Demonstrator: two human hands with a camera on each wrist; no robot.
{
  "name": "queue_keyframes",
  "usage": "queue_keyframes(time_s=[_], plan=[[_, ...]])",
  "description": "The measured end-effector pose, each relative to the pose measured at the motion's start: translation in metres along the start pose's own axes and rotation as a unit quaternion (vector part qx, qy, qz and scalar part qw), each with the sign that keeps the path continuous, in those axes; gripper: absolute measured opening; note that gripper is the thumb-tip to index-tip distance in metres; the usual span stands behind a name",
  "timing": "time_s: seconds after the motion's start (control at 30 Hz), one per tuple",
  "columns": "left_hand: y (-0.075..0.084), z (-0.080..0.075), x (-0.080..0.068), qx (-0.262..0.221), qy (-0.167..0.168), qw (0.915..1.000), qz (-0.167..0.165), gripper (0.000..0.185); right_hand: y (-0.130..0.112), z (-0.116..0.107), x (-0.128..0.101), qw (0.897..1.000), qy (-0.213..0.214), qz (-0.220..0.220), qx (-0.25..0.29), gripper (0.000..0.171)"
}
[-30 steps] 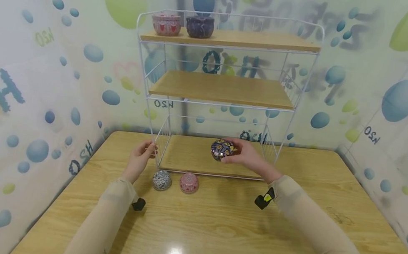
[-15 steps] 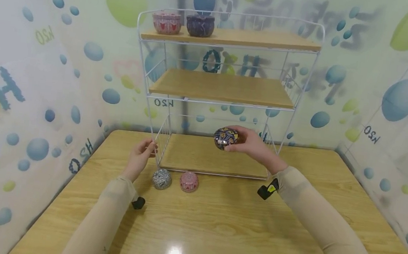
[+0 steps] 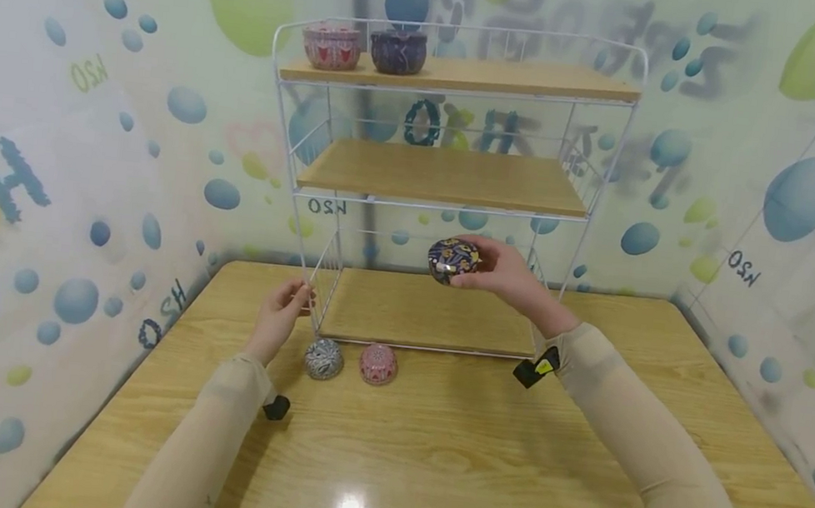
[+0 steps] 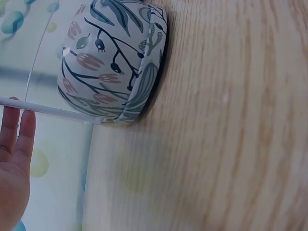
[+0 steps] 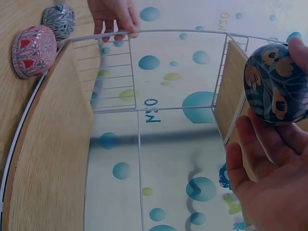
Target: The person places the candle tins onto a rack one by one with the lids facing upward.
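My right hand (image 3: pixel 506 275) holds a dark blue round tin (image 3: pixel 452 261) with orange and yellow flowers. It is in the air above the bottom board, below the middle board. In the right wrist view the thumb and fingers (image 5: pixel 260 156) are around that flowered tin (image 5: pixel 274 82). My left hand (image 3: pixel 278 319) pinches the front left post of a white wire shelf rack (image 3: pixel 298 221); in the left wrist view its fingers (image 4: pixel 23 134) touch this post. Near that hand, a white and grey floral tin (image 3: pixel 323 359) sits on the table, beside a pink patterned tin (image 3: pixel 378 365).
On the rack's top board (image 3: pixel 518 78), a pink patterned tin (image 3: pixel 333 48) and a dark purple tin (image 3: pixel 398 53) stand at the left. The middle board (image 3: pixel 446 176) lies below. The wooden table (image 3: pixel 428 474) extends to both sides, with printed walls behind.
My right hand has lifted the dark blue tin higher, from close to the bottom board up toward the middle board. The left hand stays on the post.
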State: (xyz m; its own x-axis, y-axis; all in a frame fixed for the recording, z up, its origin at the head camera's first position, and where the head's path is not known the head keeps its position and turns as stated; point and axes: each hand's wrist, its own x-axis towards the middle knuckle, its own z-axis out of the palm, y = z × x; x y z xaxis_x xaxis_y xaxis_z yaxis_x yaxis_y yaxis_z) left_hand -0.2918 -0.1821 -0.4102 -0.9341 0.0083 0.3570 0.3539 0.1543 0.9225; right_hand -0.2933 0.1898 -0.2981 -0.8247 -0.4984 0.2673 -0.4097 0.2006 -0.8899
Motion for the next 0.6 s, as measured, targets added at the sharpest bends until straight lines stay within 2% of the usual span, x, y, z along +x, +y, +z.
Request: queue_keyframes(time_s=[0.37, 0.6], plan=[[0.000, -0.002, -0.001, 0.014, -0.004, 0.9999, 0.003, 0.022, -0.008, -0.004, 0.002, 1.000, -0.005, -0.011, 0.002, 0.065], [0.000, 0.000, 0.000, 0.011, -0.001, 0.9999, 0.009, 0.019, -0.021, -0.008, 0.000, 1.000, -0.001, -0.014, -0.006, 0.066]])
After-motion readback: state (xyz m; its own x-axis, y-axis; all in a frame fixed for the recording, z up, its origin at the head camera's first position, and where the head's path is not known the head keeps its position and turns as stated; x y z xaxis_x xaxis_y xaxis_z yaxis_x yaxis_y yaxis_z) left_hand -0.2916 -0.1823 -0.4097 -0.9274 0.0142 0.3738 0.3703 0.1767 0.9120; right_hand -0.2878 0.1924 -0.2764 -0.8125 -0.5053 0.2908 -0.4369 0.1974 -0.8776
